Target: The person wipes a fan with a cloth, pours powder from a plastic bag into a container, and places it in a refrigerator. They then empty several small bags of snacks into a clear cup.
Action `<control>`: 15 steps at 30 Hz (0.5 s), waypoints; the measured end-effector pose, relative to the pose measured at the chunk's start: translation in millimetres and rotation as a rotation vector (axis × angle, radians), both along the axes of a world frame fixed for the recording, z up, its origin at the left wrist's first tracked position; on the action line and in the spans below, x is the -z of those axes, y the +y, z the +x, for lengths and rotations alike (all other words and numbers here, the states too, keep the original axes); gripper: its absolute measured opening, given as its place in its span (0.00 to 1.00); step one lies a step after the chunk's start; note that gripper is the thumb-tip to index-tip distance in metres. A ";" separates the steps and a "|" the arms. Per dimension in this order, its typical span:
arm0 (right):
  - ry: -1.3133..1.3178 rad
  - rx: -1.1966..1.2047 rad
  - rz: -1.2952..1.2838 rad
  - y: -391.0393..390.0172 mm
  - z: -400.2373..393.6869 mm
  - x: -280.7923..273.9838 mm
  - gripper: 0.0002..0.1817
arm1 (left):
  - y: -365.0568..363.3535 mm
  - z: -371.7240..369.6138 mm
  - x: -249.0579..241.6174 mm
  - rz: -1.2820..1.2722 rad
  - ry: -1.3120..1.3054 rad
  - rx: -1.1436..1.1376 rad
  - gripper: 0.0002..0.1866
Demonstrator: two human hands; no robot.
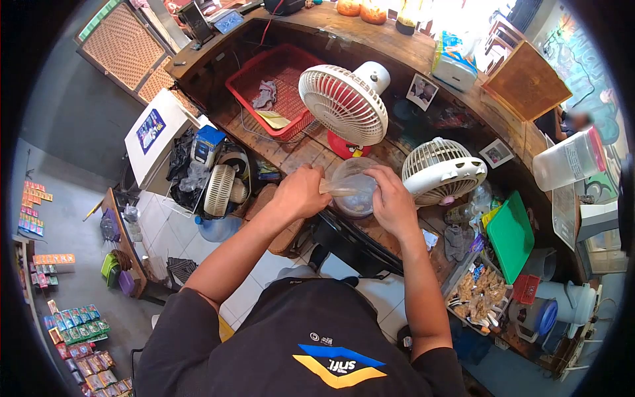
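A clear plastic bag [345, 184] stretches between my two hands above the wooden counter. My left hand [301, 191] is closed around its gathered left end. With bent fingers and thumb, my right hand [393, 198] grips the opposite side of the bag. Just beneath it is a round translucent tub [358, 206], partly covered by the bag and near the counter's front edge. A white desk fan [344, 102] on a red base stands behind my hands. Close to my right hand is a second white fan [442, 171], tilted upward.
A red plastic basket [271, 92] with cloth sits at the back left. To the right are a green lid [510, 237] and a box of small packets [477, 298]. A bin [228, 175] with a small fan stands left. A person [574, 124] is far right.
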State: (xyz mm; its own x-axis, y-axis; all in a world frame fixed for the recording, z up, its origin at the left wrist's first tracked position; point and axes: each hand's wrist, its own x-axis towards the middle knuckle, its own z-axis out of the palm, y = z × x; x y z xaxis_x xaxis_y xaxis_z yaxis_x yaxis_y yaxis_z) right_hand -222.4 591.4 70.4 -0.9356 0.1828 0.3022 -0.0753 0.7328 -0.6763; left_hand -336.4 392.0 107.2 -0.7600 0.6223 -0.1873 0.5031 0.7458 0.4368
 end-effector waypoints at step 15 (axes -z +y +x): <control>-0.046 -0.008 0.000 -6.9 8.0 7.6 0.19 | 3.4 2.5 -5.9 -0.005 0.041 0.023 0.21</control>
State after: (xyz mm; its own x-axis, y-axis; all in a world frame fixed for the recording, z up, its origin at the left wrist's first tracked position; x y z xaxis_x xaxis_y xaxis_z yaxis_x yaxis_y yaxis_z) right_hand -214.5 584.5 62.8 -0.9499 0.1751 0.2590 -0.0503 0.7321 -0.6794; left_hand -333.9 395.4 113.1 -0.7528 0.6387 -0.1590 0.5374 0.7359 0.4118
